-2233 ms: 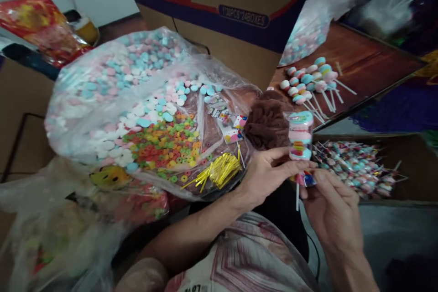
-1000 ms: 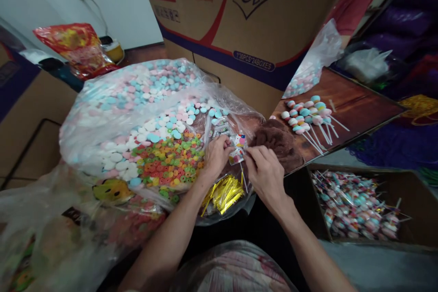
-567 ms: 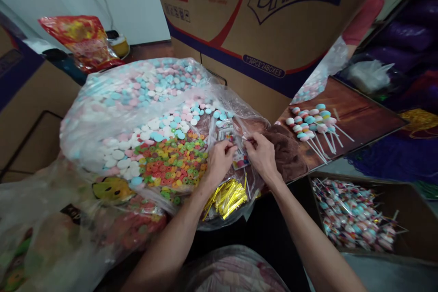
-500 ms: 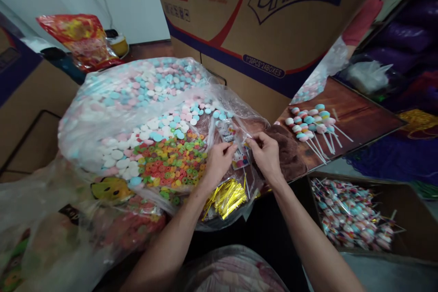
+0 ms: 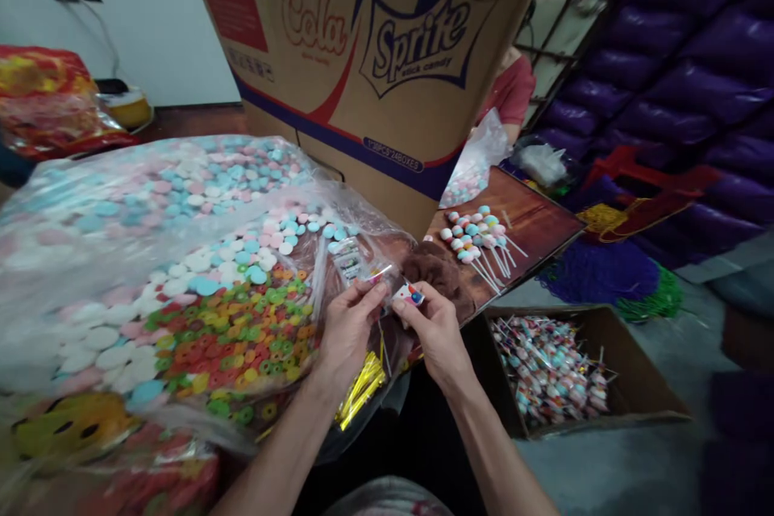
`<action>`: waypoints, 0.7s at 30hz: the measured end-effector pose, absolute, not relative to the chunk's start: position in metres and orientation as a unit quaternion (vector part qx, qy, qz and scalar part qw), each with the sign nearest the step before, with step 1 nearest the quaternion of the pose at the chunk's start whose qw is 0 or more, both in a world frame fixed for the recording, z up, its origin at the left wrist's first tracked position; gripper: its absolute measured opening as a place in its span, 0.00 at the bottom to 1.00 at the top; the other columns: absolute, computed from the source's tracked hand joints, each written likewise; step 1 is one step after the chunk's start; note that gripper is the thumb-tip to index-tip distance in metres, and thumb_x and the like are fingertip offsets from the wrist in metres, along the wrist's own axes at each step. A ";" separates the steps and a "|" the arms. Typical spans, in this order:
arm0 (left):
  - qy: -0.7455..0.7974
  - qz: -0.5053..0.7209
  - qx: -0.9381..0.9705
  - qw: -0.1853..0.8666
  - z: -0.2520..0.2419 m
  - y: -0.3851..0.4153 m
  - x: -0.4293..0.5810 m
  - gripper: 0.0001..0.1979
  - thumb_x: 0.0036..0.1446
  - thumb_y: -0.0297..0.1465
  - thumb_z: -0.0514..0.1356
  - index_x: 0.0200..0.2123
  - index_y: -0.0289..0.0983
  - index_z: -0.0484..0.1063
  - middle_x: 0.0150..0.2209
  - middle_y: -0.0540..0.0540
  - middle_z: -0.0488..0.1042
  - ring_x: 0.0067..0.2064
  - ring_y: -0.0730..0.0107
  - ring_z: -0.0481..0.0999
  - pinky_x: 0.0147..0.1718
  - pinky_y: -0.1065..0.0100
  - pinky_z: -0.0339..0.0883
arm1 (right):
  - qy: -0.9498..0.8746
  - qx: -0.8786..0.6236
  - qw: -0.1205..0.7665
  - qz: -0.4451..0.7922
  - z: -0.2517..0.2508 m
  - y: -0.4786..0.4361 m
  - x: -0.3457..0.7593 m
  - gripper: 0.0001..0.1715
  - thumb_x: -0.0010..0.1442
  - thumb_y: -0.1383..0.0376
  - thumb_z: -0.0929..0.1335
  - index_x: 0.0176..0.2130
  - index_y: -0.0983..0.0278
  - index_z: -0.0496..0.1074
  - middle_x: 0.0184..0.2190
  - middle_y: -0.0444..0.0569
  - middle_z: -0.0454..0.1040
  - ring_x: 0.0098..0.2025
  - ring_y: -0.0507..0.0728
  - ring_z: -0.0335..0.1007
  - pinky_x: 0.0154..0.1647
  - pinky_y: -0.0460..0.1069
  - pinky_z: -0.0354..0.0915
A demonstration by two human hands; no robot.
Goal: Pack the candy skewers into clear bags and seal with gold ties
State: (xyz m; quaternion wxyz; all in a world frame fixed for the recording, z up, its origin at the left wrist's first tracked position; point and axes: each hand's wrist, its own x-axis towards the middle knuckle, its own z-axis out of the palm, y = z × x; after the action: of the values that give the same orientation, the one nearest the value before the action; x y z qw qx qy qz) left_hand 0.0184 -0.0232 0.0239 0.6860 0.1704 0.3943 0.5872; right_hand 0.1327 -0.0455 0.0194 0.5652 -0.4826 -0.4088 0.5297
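Observation:
Between my two hands is a small clear plastic bag with a colourful print (image 5: 409, 293). My left hand (image 5: 349, 324) pinches it at its left side. The thumb and fingers of my right hand (image 5: 434, 327) are closed on its printed part. Just beyond my left fingers lie more small printed bags (image 5: 348, 260). Gold twist ties (image 5: 364, 392) lie in a bundle below my left wrist. To the left, coloured gummy rings (image 5: 242, 339) spread beside pink, white and blue round candies (image 5: 257, 251) in a large clear plastic bag (image 5: 151, 218).
Candy sticks (image 5: 477, 238) lie on the brown table (image 5: 532, 214) by a brown cloth (image 5: 432, 266). A carton (image 5: 629, 363) with several wrapped candy sticks stands lower right. A large cardboard box (image 5: 339, 105) rises behind. A person in a red sleeve (image 5: 513, 89) sits beyond it.
My view has turned right, showing more of the purple packs and carton. My right fingers have shifted onto the bag's printed part, and the bag is now gathered lower between my hands.

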 end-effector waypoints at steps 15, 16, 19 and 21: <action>0.438 0.604 0.136 0.652 0.025 -0.025 0.033 0.16 0.30 0.29 0.77 0.24 0.32 0.77 0.26 0.49 0.77 0.27 0.79 0.72 0.27 0.78 0.66 | -0.498 -0.563 0.546 0.371 0.011 -0.056 0.165 0.21 0.60 0.57 0.68 0.22 0.64 0.61 0.21 0.39 0.56 0.26 0.49 0.50 0.27 0.45 0.51; 0.441 0.610 0.141 0.643 0.026 -0.025 0.034 0.16 0.31 0.30 0.77 0.25 0.32 0.78 0.25 0.50 0.77 0.25 0.81 0.71 0.26 0.78 0.65 | -0.493 -0.570 0.546 0.366 0.010 -0.056 0.166 0.22 0.60 0.57 0.68 0.22 0.63 0.61 0.21 0.39 0.55 0.26 0.49 0.50 0.27 0.45 0.51; 0.454 0.617 0.152 0.625 0.028 -0.024 0.037 0.16 0.34 0.34 0.76 0.27 0.32 0.78 0.25 0.50 0.76 0.24 0.82 0.69 0.25 0.79 0.64 | -0.483 -0.577 0.545 0.369 0.009 -0.052 0.171 0.24 0.61 0.55 0.67 0.21 0.63 0.57 0.21 0.39 0.52 0.25 0.48 0.47 0.25 0.45 0.49; 0.452 0.613 0.149 0.630 0.028 -0.022 0.038 0.16 0.35 0.33 0.76 0.27 0.32 0.78 0.27 0.49 0.77 0.26 0.80 0.72 0.26 0.79 0.66 | -0.499 -0.570 0.527 0.386 0.010 -0.049 0.175 0.25 0.62 0.55 0.66 0.20 0.62 0.56 0.20 0.39 0.51 0.24 0.48 0.46 0.24 0.46 0.48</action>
State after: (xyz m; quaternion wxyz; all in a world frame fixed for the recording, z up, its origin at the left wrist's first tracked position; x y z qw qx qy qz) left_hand 0.0377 -0.0221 0.0281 0.6303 0.1486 0.4523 0.6133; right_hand 0.1754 -0.0491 0.0099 0.5271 -0.5698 -0.4988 0.3856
